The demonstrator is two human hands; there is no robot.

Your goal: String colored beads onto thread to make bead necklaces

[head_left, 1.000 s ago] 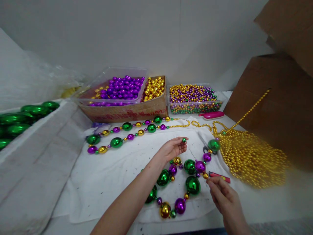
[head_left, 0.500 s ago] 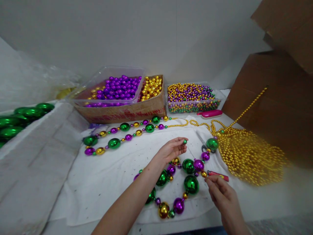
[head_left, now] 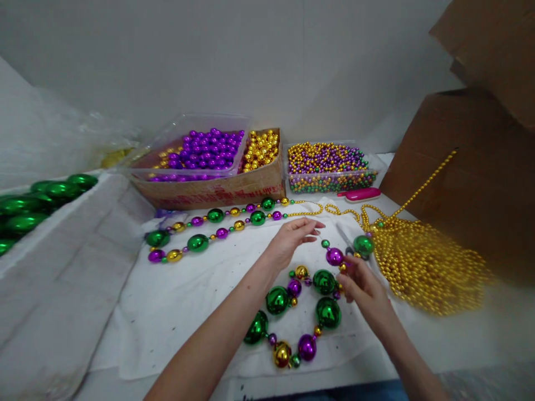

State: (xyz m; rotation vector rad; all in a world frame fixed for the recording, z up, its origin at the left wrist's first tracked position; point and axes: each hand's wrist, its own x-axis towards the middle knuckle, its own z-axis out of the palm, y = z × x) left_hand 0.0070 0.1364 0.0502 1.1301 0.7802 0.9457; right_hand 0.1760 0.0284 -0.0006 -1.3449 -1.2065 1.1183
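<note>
My left hand (head_left: 292, 239) is closed in a pinch on a thin string, which runs down to a small green bead (head_left: 325, 244) and a larger purple bead (head_left: 334, 257). Lower right of these beads, my right hand (head_left: 364, 284) has its fingers closed on the same bead strand, near a small gold bead (head_left: 343, 268). Large green beads (head_left: 328, 312), gold ones and purple ones of this strand curl over the white cloth (head_left: 188, 312). Scissors (head_left: 350, 252) lie behind my right fingers, partly hidden.
A finished-looking bead necklace (head_left: 198, 243) lies at the back left. Behind it stand a cardboard box (head_left: 209, 192) of purple and gold beads and a clear tub (head_left: 334, 182) of small beads. Gold bead chains (head_left: 430, 267) heap at right beside a brown carton (head_left: 460, 184).
The small green bead was at my left fingertips and now hangs on the string below them. My right hand has moved up and left, covering the red lighter. The purple bead is raised.
</note>
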